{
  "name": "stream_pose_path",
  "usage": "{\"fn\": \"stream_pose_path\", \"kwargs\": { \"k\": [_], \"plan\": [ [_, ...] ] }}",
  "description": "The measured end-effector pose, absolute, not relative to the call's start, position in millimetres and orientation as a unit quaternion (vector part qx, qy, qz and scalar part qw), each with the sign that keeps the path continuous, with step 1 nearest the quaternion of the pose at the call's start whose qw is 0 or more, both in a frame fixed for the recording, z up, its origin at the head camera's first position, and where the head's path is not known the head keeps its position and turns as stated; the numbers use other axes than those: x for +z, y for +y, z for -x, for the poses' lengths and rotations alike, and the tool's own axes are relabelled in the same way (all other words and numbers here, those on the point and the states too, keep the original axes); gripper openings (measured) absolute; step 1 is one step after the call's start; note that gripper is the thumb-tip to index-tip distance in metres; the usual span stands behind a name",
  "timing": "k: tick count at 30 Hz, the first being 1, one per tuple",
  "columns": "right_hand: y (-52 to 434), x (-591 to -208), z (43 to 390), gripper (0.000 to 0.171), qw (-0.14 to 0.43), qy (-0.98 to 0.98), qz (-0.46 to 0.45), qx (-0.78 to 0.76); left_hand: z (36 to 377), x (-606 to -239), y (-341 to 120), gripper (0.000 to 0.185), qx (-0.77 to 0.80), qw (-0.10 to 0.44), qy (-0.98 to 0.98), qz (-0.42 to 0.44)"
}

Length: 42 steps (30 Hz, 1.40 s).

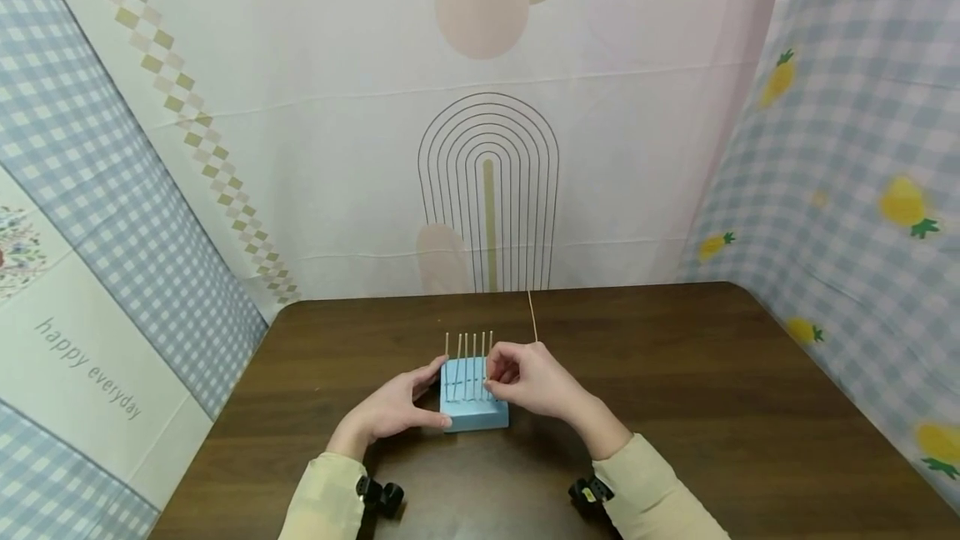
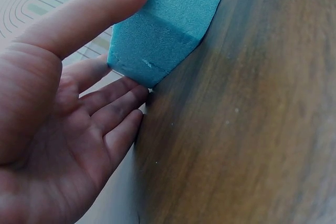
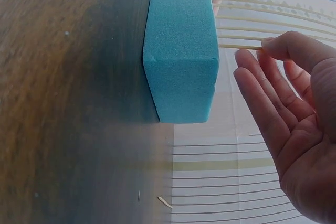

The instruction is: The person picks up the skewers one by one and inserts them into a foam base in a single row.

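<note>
A light-blue foam block (image 1: 477, 422) stands on the table, with several thin wooden sticks (image 1: 466, 348) upright in a row on its top. My left hand (image 1: 393, 408) holds the block's left side, the thumb at the front and the fingers along the side, as the left wrist view also shows. At the right end of the row, my right hand (image 1: 538, 377) pinches a thin wooden stick (image 3: 240, 46) between thumb and fingertips. That stick's lower end meets the block's top; whether it is sunk in is hidden. The other right fingers are loosely bent.
Behind my right hand another thin stick (image 1: 532, 315) reaches toward the back edge of the brown wooden table (image 1: 337, 340). A small pale sliver (image 3: 164, 202) shows in the right wrist view. Patterned cloths (image 1: 360, 148) hang behind and on both sides.
</note>
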State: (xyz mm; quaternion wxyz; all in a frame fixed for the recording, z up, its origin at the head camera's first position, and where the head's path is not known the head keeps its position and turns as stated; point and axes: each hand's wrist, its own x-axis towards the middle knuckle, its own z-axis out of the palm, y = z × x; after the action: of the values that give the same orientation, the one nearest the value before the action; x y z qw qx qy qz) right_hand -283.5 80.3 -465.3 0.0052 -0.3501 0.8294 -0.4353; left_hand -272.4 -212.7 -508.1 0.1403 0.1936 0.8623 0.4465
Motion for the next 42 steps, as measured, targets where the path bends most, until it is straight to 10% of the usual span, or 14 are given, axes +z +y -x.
{"fn": "stream_pose_path", "kwargs": {
  "k": [22, 42],
  "plan": [
    [100, -456, 302, 0.022, 0.088, 0.817, 0.359, -0.443, 273, -501, -217, 0.106, 0.461, 0.136, 0.853, -0.202],
    [129, -499, 376, 0.048, 0.054, 0.802, 0.002, -0.595, 272, -507, -211, 0.106, 0.472, 0.139, 0.843, -0.217]
  ]
}}
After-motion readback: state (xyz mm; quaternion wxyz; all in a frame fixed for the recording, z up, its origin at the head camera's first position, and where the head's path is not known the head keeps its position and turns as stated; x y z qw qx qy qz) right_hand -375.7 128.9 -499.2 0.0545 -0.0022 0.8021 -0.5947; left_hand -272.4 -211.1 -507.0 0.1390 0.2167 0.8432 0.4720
